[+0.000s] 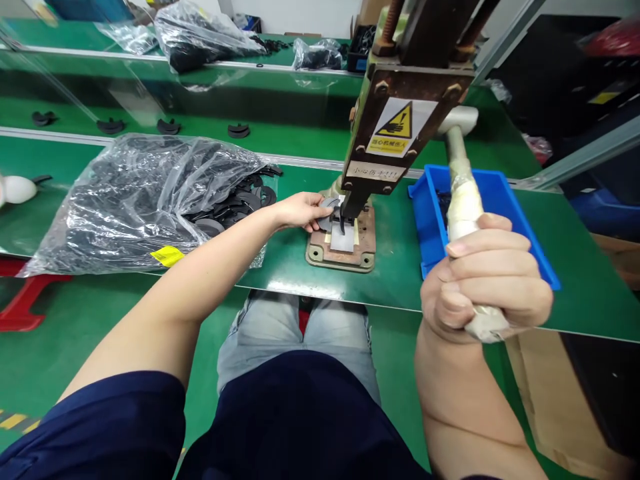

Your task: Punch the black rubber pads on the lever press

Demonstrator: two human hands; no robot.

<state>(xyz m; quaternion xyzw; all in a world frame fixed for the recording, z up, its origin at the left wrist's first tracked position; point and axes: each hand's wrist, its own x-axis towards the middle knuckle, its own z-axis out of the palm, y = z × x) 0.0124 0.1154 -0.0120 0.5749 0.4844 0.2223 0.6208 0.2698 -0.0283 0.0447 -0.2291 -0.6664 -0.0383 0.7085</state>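
Head view. The upper frame of the brown metal hand press [400,127] is cut off by the top edge, and its ram tip is partly hidden behind the thin dark grey curved plastic part [327,205]. The contents of the large clear plastic bag of black parts [135,200] are blurred by wrinkled film; only the loose pieces spilling at its mouth are distinguishable. The interior of the blue plastic bin [480,220] is largely masked by the tape-wrapped press lever [463,200].

A yellow triangular hazard label showing a crushed hand [395,127] is fixed to the press head, with characters beneath it too small to be read. A yellow sticker [167,255] is seen on the bag; its text is illegible.

The left hand [300,210] is extended forward with the arm nearly straight, and its fingertips are pinched on the curved part, which is held on the press base plate [343,247] under the ram. The right hand [487,280] is raised near the camera, closed in a full fist around the lever's lower end. The hands are held well apart over the green workbench [285,267].
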